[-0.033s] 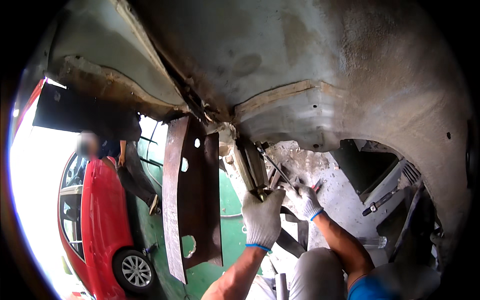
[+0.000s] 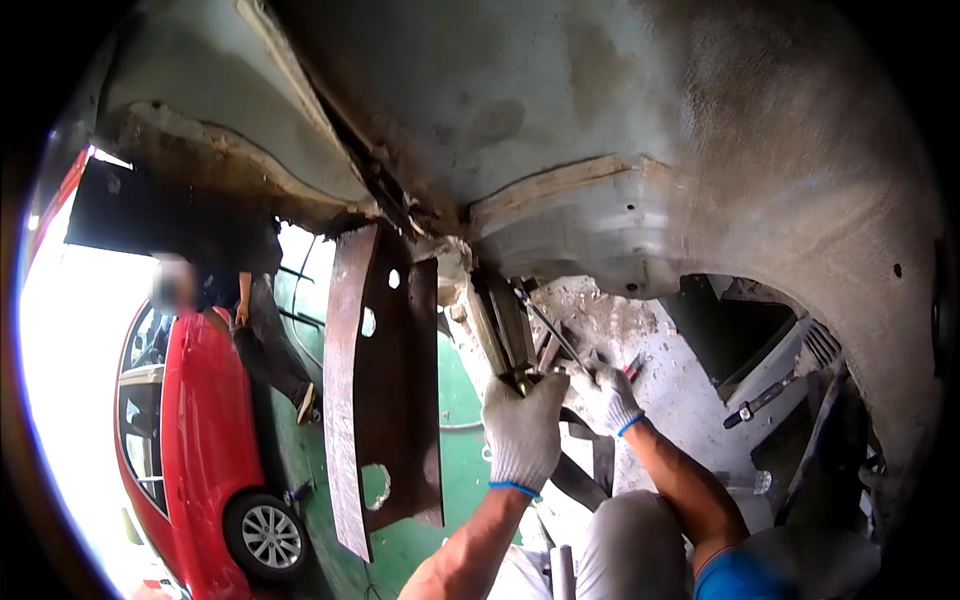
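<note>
My left hand (image 2: 522, 428), in a white knit glove with a blue cuff, is closed around the lower end of a narrow beige metal bracket (image 2: 486, 325) below the car's bodywork. A small brass-coloured end (image 2: 522, 383) shows just above its thumb. Close by on the right, my gloved right hand (image 2: 604, 396) grips a thin metal rod (image 2: 548, 326). The rod slants up and left to a thicker head beside the bracket; whether it touches the bracket I cannot tell. The fingertips of both hands are partly hidden.
Grey, dirty bodywork (image 2: 590, 90) arches overhead. A rusty channel beam (image 2: 400, 400) with holes hangs left of my hands. Farther left, a person (image 2: 262, 335) is beside a red car (image 2: 210, 420). At right, a dark tool (image 2: 757, 402) lies near torn bodywork and debris.
</note>
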A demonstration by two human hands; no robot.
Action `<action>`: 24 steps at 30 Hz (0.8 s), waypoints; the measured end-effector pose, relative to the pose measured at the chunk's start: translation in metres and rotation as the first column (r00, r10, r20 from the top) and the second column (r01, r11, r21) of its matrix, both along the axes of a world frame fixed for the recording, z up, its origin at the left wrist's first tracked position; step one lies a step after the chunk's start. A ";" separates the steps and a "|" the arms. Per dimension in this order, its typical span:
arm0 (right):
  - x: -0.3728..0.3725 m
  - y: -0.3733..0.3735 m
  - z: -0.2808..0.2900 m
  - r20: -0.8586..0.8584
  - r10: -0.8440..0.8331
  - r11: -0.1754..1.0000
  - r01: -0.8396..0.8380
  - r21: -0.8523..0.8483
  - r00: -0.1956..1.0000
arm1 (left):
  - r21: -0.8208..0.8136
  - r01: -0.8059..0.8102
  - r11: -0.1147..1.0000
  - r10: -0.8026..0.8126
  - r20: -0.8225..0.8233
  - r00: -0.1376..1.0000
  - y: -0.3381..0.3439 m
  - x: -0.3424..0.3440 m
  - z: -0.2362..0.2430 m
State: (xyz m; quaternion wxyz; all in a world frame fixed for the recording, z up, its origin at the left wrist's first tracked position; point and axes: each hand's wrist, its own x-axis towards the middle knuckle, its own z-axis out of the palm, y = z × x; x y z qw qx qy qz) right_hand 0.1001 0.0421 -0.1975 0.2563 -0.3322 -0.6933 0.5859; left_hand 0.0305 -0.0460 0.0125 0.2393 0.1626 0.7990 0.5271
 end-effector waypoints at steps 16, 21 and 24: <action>-0.010 0.018 0.008 0.252 0.114 0.991 -0.091 -0.100 0.961 | -0.142 -0.161 0.977 0.149 -0.094 0.984 0.011 0.003 0.001; -0.025 0.017 -0.010 0.391 0.001 1.000 -0.012 0.027 0.920 | -0.138 -0.145 0.980 0.137 -0.065 0.988 0.009 0.001 -0.001; -0.029 0.020 -0.027 0.467 0.016 0.995 -0.059 0.076 0.884 | -0.108 -0.145 0.983 0.141 -0.046 0.989 0.008 0.002 0.009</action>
